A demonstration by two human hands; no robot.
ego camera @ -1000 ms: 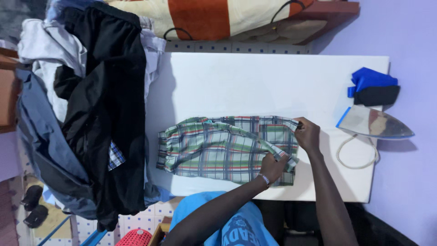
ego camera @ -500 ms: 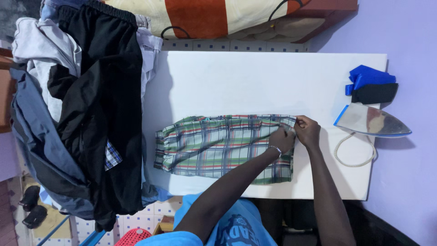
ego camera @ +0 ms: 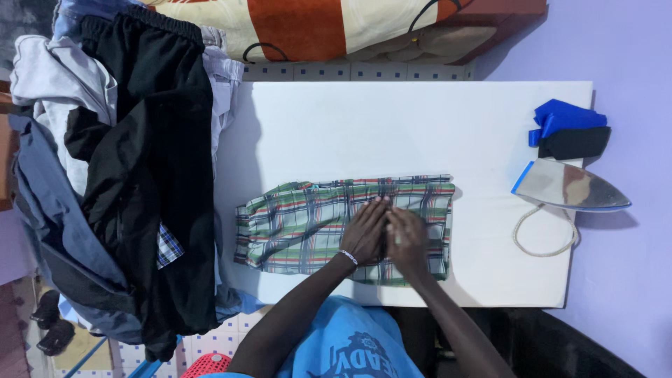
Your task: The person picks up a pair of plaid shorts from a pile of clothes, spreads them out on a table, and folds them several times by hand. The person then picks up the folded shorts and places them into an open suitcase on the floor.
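Both hands are lying flat, palms down and fingers stretched out, side by side on a folded pair of green, red and blue plaid cotton shorts (ego camera: 301,227), nothing pinched or gripped. The left hand (ego camera: 366,234) has a thin silver bracelet at the wrist and sits just touching the right hand (ego camera: 408,240), right around the middle-right of the garment. The shorts lie along the near half of a white padded ironing table (ego camera: 392,126), their near edge close to the table's front edge, with a wide bare stretch of white behind them and a smaller gap to the right. Over at that right end a clothes iron with a shiny metal soleplate and blue trim (ego camera: 570,187) is tipped up on its heel, its off-white cord (ego camera: 535,241) looped on the table in front of it, and a small stack of blue and black folded cloths (ego camera: 570,133) sits just behind it. The left end of the table is buried under a big heap of black, grey and blue-grey garments (ego camera: 119,175) hanging over the edge. Behind the table there's an orange and cream patterned cushion (ego camera: 315,24), the wall on the right is lilac (ego camera: 630,56), and a red plastic basket (ego camera: 208,366) peeks in low down by the tiled floor.
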